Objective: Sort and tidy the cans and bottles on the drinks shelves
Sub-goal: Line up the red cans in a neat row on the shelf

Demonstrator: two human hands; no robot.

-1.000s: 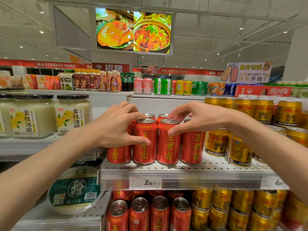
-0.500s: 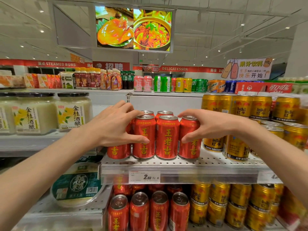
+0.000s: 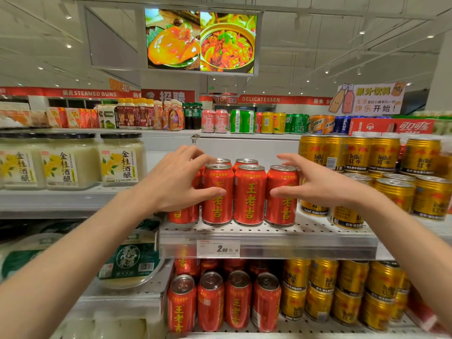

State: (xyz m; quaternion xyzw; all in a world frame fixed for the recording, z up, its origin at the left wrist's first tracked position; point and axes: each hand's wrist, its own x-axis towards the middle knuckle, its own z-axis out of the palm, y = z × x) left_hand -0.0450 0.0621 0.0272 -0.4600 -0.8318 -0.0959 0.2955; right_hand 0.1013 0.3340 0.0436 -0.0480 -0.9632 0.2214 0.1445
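Observation:
Red herbal-tea cans [image 3: 249, 192] with gold characters stand in a front row on the middle shelf [image 3: 266, 232], more of them behind. My left hand [image 3: 176, 182] cups the leftmost can [image 3: 182, 215], fingers over its top and thumb pressed on the second can [image 3: 217, 204]. My right hand [image 3: 318, 184] wraps the rightmost can [image 3: 283, 209], fingers behind its top and thumb on its front. The two hands bracket the row from both sides.
Gold energy-drink cans [image 3: 391, 196] crowd the shelf just right of the red ones. Glass jars [image 3: 119, 162] stand on the left shelf. Below are more red cans [image 3: 210, 302], gold cans [image 3: 347, 289] and a round tub [image 3: 132, 263]. Mixed drinks [image 3: 244, 121] line the top shelf.
My right hand came off the middle cans and took the rightmost can, bringing it forward level with the row. My left hand has stayed on the left end.

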